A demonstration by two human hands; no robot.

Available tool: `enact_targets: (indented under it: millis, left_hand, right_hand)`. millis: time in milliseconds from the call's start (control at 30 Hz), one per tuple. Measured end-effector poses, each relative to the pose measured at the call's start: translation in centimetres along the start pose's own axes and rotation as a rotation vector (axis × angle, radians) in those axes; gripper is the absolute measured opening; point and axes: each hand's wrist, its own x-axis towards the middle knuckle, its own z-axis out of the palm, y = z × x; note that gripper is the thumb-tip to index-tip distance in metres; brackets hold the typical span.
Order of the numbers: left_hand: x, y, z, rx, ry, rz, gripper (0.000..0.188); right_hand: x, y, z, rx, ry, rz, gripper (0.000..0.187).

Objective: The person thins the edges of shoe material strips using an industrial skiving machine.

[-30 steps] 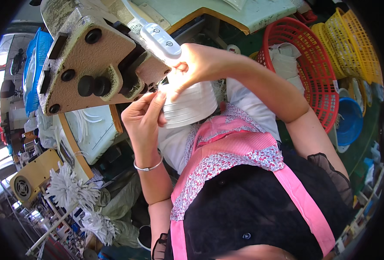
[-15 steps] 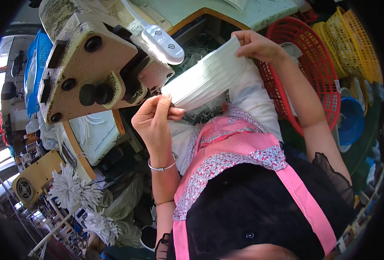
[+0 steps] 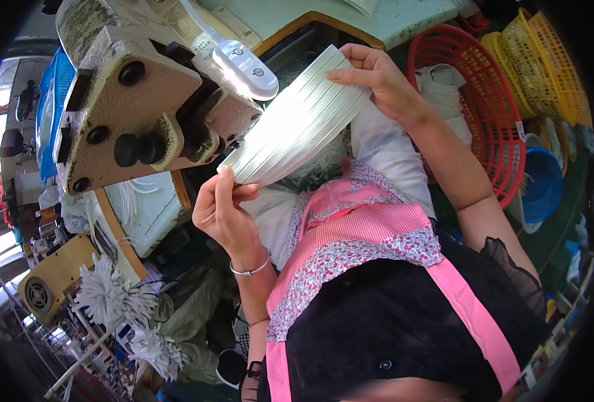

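Observation:
A white, glossy ribbed piece with one curved edge (image 3: 303, 120) is stretched at a slant between my two hands. My left hand (image 3: 226, 208), with a bracelet at the wrist, pinches its lower-left end between thumb and fingers. At its upper-right end my right hand (image 3: 384, 80) grips the edge, thumb on top. The piece's upper-left edge lies close beside the head of a beige sewing machine (image 3: 169, 87); whether it touches the needle area cannot be made out. A white lamp (image 3: 246, 67) sits over the piece's upper side.
A red basket (image 3: 491, 120) holding white pieces stands at my right, with yellow baskets (image 3: 538, 60) and a blue basin (image 3: 545, 184) beyond. A pale green worktop (image 3: 404, 20) runs along the far side. Bundles of white strips (image 3: 112, 291) hang at lower left.
The ribbed piece has turned more face-on, so its ribs and curved edge show wider. Both hands have shifted a little to the left, the left one also lower.

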Motion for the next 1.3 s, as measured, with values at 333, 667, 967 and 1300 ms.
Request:
enact_targets:
  millis: [333, 667, 967, 1300]
  left_hand:
    - [-0.2, 0.0, -3.5, 0.018, 0.101, -0.045, 0.014]
    - [0.3, 0.3, -6.6, 0.055, 0.21, -0.063, 0.014]
    - [0.2, 0.0, -10.5, 0.097, 0.306, -0.076, 0.016]
    - [-0.9, -1.7, -14.0, -0.023, 0.329, -0.137, 0.013]
  right_hand:
    - [-0.8, -0.1, 4.4, -0.007, -0.027, 0.005, 0.023]
    - [-2.0, 1.2, 8.0, 0.011, 0.006, -0.01, 0.019]
    - [-2.4, 3.3, 12.0, -0.085, 0.034, -0.033, 0.018]
    - [-3.6, 4.5, 15.5, -0.035, 0.002, 0.065, 0.011]
